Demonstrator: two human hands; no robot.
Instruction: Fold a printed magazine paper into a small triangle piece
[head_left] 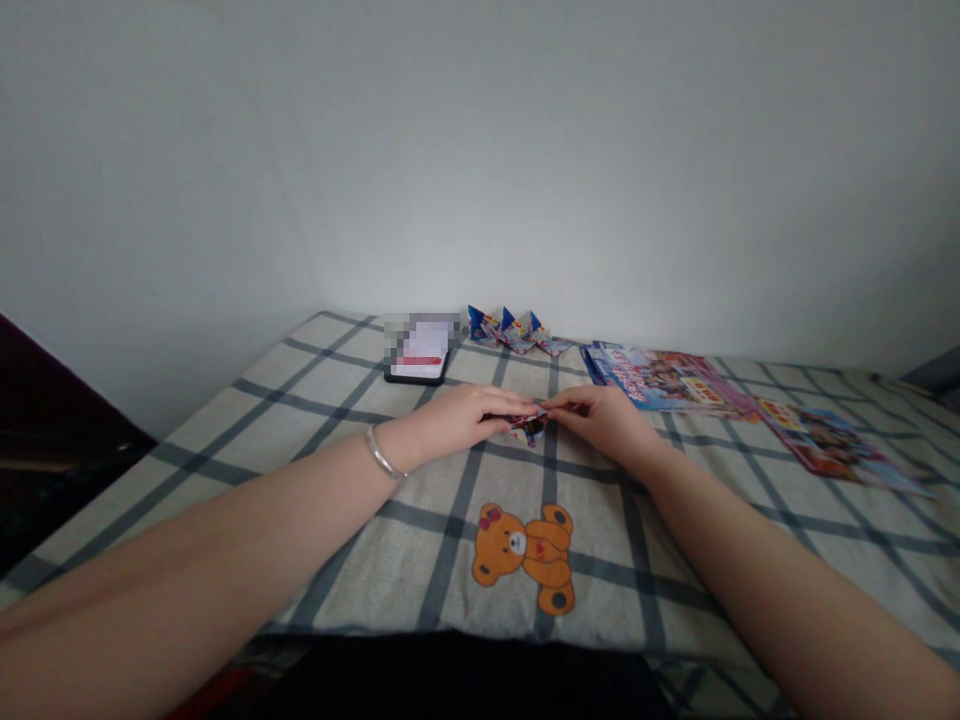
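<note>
My left hand [469,412] and my right hand [600,412] meet over a small folded piece of colourful printed paper [531,428] lying on the checked cloth [322,440]. Both hands pinch it from either side, fingers pressed together on its edges. A silver bangle [382,455] circles my left wrist. Most of the paper is hidden under my fingers.
Three folded paper shapes [517,332] stand in a row by the wall. A phone [420,358] lies to their left. Printed colourful sheets [667,378] and another [832,440] lie to the right. A bear picture [529,552] is printed on the cloth near me.
</note>
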